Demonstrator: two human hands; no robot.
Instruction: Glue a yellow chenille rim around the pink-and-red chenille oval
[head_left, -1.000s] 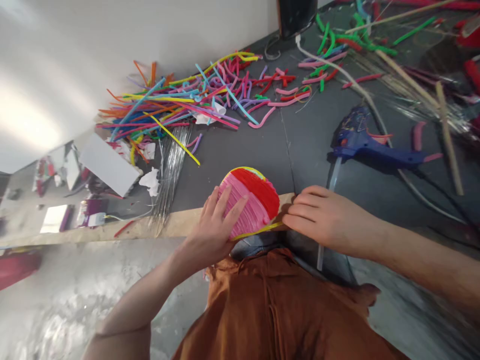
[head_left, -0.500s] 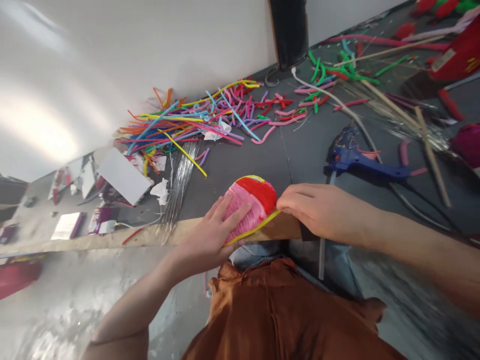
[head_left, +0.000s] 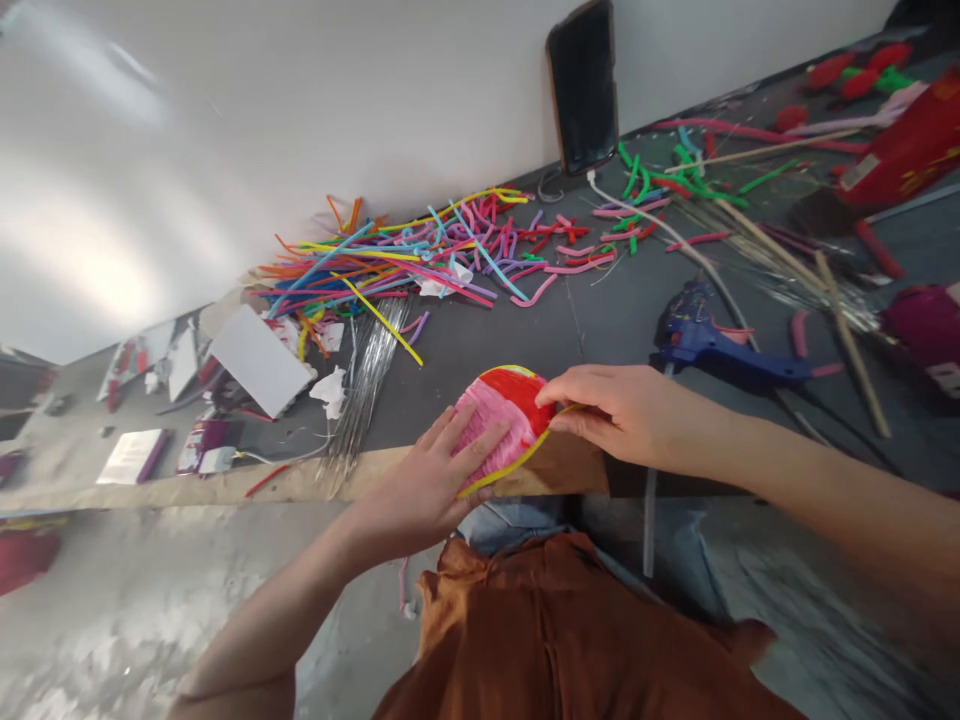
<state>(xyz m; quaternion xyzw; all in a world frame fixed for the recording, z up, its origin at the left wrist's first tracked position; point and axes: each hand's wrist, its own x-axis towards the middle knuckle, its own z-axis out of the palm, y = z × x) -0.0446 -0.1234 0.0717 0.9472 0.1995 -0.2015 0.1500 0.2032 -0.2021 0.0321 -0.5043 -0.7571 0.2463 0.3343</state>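
Note:
A rounded piece point(head_left: 491, 415) covered in pink and red pipe cleaners lies at the table's front edge. Along its near rim runs a yellow pipe cleaner point(head_left: 510, 468). My left hand point(head_left: 427, 478) rests flat on the pink part with its fingers spread, the thumb by the lower rim. At the right end of the piece, my right hand point(head_left: 611, 405) has thumb and fingers closed around the yellow pipe cleaner, fingertips against the red part. The very tip between the fingers is partly hidden.
Behind lies a heap of coloured pipe cleaners point(head_left: 420, 245), with wire stems point(head_left: 367, 385) at left. A blue glue gun point(head_left: 720, 345) lies right of my right hand, its glue stick point(head_left: 649, 525) jutting past the table edge. A phone point(head_left: 585, 90) leans on the wall, cable attached.
My right hand has shifted its fingertips up onto the red part and rim, and its fingers have parted somewhat. The left hand keeps its place on the piece. The view has tilted slightly.

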